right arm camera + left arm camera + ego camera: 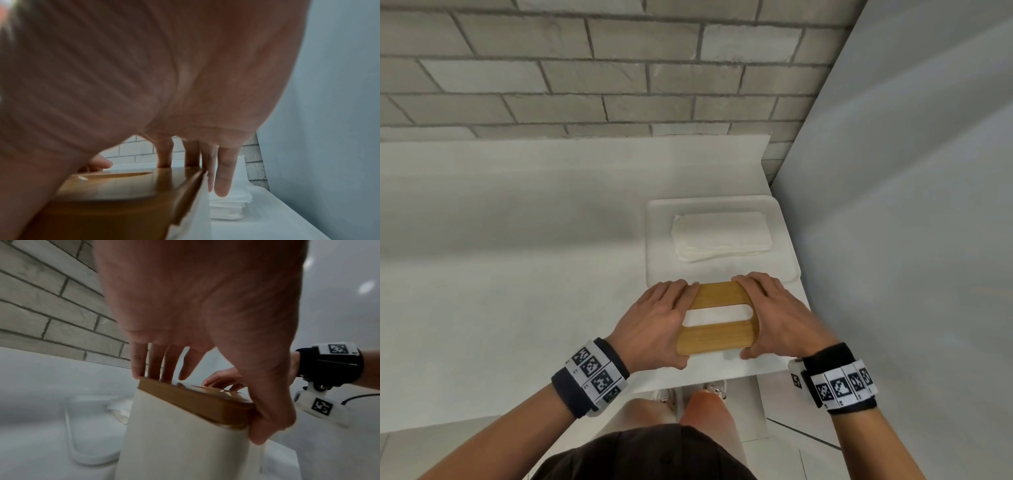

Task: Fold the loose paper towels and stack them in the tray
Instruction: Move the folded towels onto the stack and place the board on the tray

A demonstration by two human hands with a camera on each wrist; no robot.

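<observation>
wood lid, white everything else

Lid (717, 317) is glossy golden wood (reflections in the right wrist view), box (174, 434) smooth matt white. Towels (720, 236) soft paper, tray (659, 240) smooth white, wall (585, 68) rough grey brick.

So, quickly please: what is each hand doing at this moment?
Left hand: grips the left end of the wooden lid of the white box.
Right hand: grips the lid's right end.
</observation>
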